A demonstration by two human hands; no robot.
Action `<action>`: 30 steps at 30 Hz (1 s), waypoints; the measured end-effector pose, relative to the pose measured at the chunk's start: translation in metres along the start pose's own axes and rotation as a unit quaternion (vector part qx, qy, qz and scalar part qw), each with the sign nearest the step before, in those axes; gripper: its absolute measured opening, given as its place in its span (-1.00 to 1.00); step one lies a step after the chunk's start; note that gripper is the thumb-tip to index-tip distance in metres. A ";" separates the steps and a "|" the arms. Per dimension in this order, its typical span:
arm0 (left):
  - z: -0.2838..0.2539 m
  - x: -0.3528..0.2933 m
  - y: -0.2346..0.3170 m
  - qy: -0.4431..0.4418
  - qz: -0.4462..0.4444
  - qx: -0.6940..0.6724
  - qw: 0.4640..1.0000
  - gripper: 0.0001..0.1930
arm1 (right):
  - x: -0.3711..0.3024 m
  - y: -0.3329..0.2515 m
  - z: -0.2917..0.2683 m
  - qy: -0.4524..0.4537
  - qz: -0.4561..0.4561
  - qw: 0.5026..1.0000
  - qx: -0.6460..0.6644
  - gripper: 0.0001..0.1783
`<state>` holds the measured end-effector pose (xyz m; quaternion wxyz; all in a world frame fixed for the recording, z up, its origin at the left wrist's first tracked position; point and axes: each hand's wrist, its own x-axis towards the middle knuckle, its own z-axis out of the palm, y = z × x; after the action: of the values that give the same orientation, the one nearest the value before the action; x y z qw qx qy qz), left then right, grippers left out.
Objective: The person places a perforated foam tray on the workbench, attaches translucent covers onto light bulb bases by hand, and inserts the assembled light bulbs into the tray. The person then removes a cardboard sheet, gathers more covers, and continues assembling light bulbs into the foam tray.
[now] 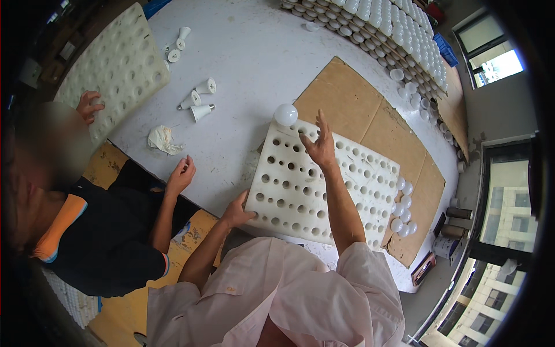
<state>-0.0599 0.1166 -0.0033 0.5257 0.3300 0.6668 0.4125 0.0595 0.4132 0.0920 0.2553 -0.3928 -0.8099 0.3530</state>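
A white foam tray (pixel 300 191) full of round holes lies on the table in front of me. My left hand (pixel 237 211) grips its near left edge. My right hand (pixel 319 144) hovers over the tray's far part with fingers spread, holding nothing. One white bulb (pixel 285 114) stands in the tray's far left corner, just beyond my right fingertips. A row of white bulbs (pixel 403 208) shows along the tray's right edge.
Brown cardboard sheets (pixel 370 115) lie under and beyond the tray. Stacked trays of bulbs (pixel 393 29) line the far right. Loose bulb bases (pixel 199 101) and a crumpled cloth (pixel 163 140) lie at left. A person (pixel 98 231) at my left holds another foam tray (pixel 115 69).
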 end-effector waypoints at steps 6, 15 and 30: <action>0.008 0.005 0.007 0.037 -0.072 0.140 0.987 -0.22 | -0.180 0.148 -0.147 0.281 0.173 0.903 -0.275 -0.19; 0.014 0.011 0.006 0.084 -0.054 0.208 0.973 -0.45 | -0.371 0.200 -0.180 0.259 0.475 0.830 0.134 -0.32; 0.010 0.017 0.011 0.120 -0.047 0.220 0.967 -0.64 | -0.390 0.179 -0.160 0.262 0.407 0.875 -0.027 -0.42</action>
<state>-0.0541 0.1384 -0.0015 0.3752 0.3534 0.8142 0.2672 0.4705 0.2335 0.0000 0.2806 -0.7728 -0.4910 0.2882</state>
